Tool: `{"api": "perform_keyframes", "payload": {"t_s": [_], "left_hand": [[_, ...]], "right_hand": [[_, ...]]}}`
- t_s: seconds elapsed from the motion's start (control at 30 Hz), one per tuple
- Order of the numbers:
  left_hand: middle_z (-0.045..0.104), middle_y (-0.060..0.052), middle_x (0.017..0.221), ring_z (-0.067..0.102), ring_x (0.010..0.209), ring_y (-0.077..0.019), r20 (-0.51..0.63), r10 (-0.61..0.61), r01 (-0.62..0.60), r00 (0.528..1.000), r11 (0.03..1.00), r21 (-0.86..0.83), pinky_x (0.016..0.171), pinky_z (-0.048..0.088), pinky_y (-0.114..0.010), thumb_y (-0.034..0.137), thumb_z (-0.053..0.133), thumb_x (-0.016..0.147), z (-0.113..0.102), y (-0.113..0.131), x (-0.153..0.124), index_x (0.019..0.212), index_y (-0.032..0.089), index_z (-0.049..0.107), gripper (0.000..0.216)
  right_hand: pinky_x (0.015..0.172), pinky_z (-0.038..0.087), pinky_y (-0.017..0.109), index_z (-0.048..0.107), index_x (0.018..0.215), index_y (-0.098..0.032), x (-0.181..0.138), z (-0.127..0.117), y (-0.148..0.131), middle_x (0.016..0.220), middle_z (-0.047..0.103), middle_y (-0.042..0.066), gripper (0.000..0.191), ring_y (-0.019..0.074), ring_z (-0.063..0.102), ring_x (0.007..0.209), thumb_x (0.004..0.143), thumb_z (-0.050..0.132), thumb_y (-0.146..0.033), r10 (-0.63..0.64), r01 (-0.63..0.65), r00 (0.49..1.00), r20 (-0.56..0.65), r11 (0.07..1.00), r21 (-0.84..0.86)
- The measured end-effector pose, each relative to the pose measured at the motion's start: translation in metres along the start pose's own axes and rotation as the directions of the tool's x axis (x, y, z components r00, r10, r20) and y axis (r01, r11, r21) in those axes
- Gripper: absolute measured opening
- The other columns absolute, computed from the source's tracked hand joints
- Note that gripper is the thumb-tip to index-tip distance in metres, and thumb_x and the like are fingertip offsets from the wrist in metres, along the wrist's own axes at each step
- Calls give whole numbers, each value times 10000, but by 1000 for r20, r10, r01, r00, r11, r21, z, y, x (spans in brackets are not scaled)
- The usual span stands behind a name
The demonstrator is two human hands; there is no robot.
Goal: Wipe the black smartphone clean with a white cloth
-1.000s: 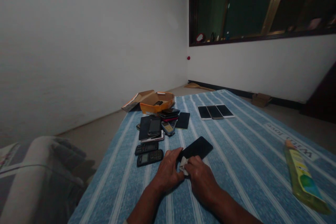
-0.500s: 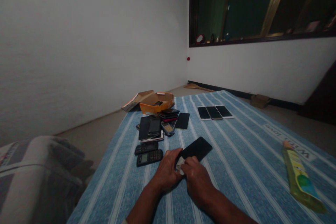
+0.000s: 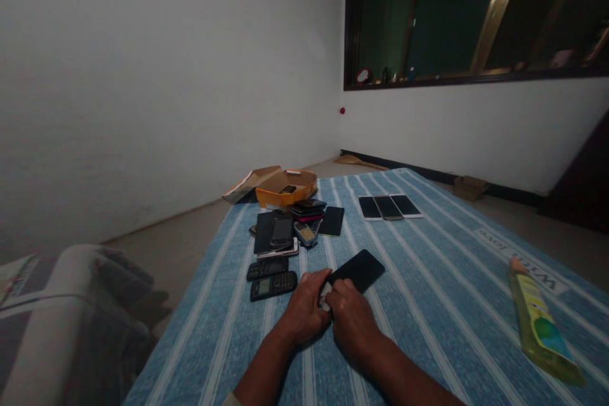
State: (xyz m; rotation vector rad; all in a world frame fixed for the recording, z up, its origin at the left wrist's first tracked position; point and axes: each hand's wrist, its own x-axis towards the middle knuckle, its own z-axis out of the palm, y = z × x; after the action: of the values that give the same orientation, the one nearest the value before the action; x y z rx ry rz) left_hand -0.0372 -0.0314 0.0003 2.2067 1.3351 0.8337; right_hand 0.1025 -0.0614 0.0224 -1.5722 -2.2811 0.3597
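A black smartphone (image 3: 364, 269) lies tilted across the blue striped cloth (image 3: 419, 330), its near end between my hands. My left hand (image 3: 304, 304) is closed on that near end, with fingertips along its left edge. Pressed against the phone's lower part, my right hand (image 3: 349, 314) has its fingers bunched over a small whitish wipe (image 3: 325, 297), mostly hidden by both hands. Left of my hands are two black keypad phones (image 3: 273, 285), side by side.
Behind them lies a pile of several phones (image 3: 280, 228), with an open orange box (image 3: 285, 193) beyond. Three smartphones (image 3: 389, 207) lie in a row at the far right. A yellow-green bottle (image 3: 542, 330) lies on its side at right. A fabric-covered seat (image 3: 71, 317) stands at left.
My right hand has shifted slightly left and up on the phone, covering more of the wipe. My left hand and the phone stay nearly in place; the view has tilted slightly.
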Motion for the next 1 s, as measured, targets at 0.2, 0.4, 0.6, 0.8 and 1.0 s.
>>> {"api": "perform_keyframes", "payload": {"t_s": [0.2, 0.4, 0.6, 0.8, 1.0], "left_hand": [[635, -108, 1120, 573, 1042, -274, -11, 32, -32, 999, 999, 0, 957, 476, -443, 111, 584, 656, 3, -6, 0, 1301, 147, 527, 648], [645, -118, 1076, 575, 987, -283, 23, -9, 8, 1000, 1000, 27, 913, 496, -433, 137, 608, 614, 2, 0, 0, 1306, 108, 524, 697], [647, -132, 1118, 574, 1031, -288, -1, 5, -5, 1000, 1000, 4, 937, 484, -431, 157, 590, 670, 3, 0, 1, 1302, 106, 533, 636], [652, -145, 1106, 587, 1024, -301, -5, -11, 11, 1000, 1000, -15, 939, 484, -446, 142, 603, 644, 1, 1, 1, 1288, 90, 553, 648], [660, -119, 1107, 587, 1019, -299, 5, -7, 7, 1000, 1000, 4, 937, 478, -455, 131, 608, 625, 3, 0, 1, 1296, 131, 546, 673]], "right_hand": [[825, 429, 305, 711, 970, -139, 8, 1, -1, 1027, 657, 101, 254, 227, 547, 992, 921, 468, -87, -37, 37, 999, -13, 999, 5], [781, 423, 299, 714, 903, -139, -2, -6, 3, 980, 661, 92, 247, 225, 554, 965, 905, 477, -72, -28, 28, 999, 35, 999, -14], [796, 423, 299, 710, 943, -134, 6, 2, 3, 1003, 662, 99, 253, 220, 557, 967, 916, 464, -83, -53, 53, 999, -3, 998, -39], [786, 422, 300, 708, 948, -138, 5, -2, 5, 999, 660, 94, 235, 220, 556, 956, 911, 479, -100, -62, 62, 998, -4, 998, -16], [790, 422, 304, 709, 924, -125, 1, -6, 4, 997, 660, 102, 258, 232, 557, 978, 897, 460, -66, -24, 25, 999, 38, 999, -36]]}}
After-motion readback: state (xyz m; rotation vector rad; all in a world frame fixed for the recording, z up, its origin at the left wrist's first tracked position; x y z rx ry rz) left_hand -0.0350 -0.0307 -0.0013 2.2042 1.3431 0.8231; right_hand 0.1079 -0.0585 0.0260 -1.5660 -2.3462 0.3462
